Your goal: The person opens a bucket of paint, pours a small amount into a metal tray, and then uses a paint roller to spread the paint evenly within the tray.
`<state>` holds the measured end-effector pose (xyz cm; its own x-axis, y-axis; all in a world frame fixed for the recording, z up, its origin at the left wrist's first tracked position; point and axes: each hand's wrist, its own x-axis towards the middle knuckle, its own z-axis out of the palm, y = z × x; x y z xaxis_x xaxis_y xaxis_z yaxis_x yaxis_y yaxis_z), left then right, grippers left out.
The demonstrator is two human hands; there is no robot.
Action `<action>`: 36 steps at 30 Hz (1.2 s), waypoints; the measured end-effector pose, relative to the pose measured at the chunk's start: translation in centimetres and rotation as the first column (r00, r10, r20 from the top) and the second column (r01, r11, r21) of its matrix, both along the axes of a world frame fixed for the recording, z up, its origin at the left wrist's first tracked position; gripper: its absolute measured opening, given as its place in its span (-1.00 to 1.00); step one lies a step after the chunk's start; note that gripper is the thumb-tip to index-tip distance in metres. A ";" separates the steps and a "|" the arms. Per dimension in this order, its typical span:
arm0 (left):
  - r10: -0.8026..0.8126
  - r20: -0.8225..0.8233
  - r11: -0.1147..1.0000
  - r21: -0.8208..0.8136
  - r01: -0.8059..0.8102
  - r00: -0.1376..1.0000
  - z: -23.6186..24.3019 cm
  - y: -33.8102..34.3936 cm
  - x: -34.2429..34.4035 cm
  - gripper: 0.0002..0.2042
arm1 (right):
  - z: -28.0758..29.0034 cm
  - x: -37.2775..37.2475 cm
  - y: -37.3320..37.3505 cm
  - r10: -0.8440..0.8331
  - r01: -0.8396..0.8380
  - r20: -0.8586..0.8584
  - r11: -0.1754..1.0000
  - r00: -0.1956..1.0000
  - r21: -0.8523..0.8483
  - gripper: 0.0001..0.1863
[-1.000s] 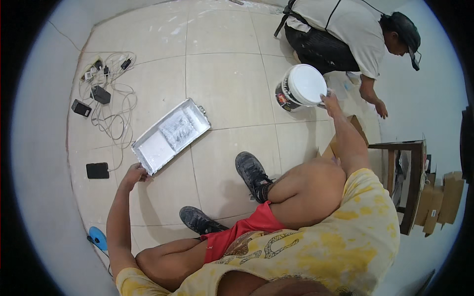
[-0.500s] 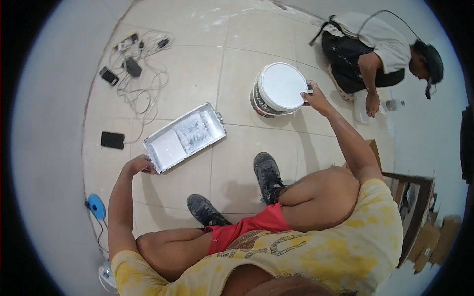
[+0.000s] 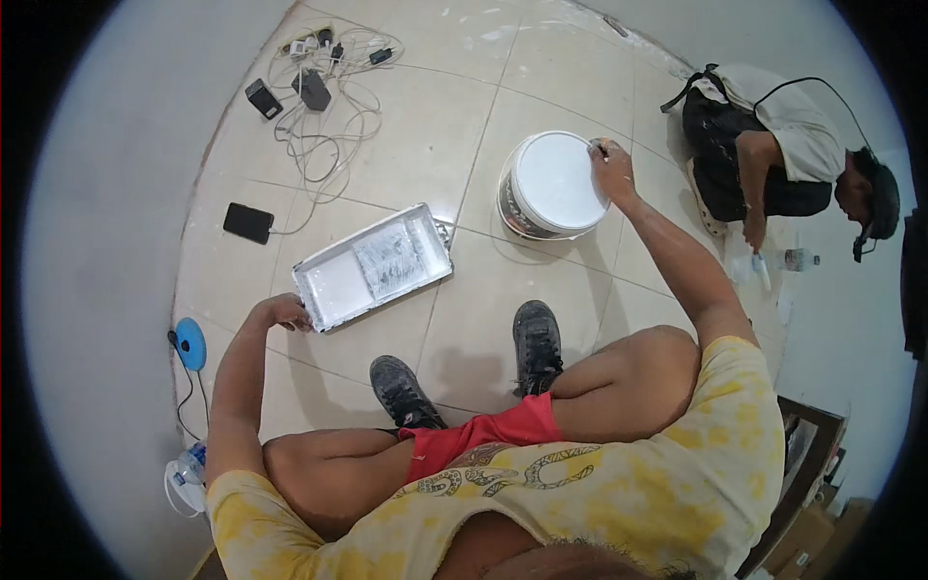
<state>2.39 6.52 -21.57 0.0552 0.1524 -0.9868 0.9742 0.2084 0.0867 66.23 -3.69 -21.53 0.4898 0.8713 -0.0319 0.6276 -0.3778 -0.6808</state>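
Observation:
My left hand [image 3: 288, 312] has its fingers curled on the near left corner of a long white paint tray [image 3: 384, 298], which lies on the tiles with pale paint and a ridged slope inside. My right hand [image 3: 612, 172] grips the rim of a white lidded bucket [image 3: 554, 177] at its right side; its handle loop hangs around the body. The bucket stands just beyond the tray's right end. My dark shoes [image 3: 536, 348] are on the floor between my arms, below the bucket and tray.
A co-worker [image 3: 783, 145] crouches at right, hand by bottles [image 3: 799, 259] and pale items. Tangled cables and adapters [image 3: 311, 89], a phone [image 3: 248, 222], a blue disc [image 3: 190, 343] and a plastic container [image 3: 191, 466] lie at left. A wooden frame [image 3: 822, 425] and cardboard [image 3: 812, 532] fill the lower right.
The bucket has moved left toward the tray, my right hand still on it. The co-worker's hand is now lower beside the pale items. The whole view has shifted as my head moved.

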 end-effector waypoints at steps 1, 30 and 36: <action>0.004 0.000 1.000 0.007 -0.004 1.000 -0.3 0.1 -0.4 -0.81 | -0.6 0.7 -0.1 0.059 -0.071 0.174 0.995 0.983 0.068 -0.81; -0.276 -0.100 0.954 0.093 0.286 0.956 -3.8 0.4 -3.9 -0.74 | 1.0 -3.7 3.6 0.190 -0.251 0.448 0.965 0.874 0.080 -0.66; -0.365 -0.173 0.918 0.095 0.384 0.915 -2.3 0.8 -2.2 -0.73 | 1.1 -5.7 6.1 0.330 -0.403 0.369 0.905 0.869 0.140 -0.69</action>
<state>0.23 7.28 -23.82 -0.0139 0.2710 -0.9625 0.9821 -0.1771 -0.0641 60.56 2.39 -20.47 0.0840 0.9582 0.2736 0.8934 0.0492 -0.4465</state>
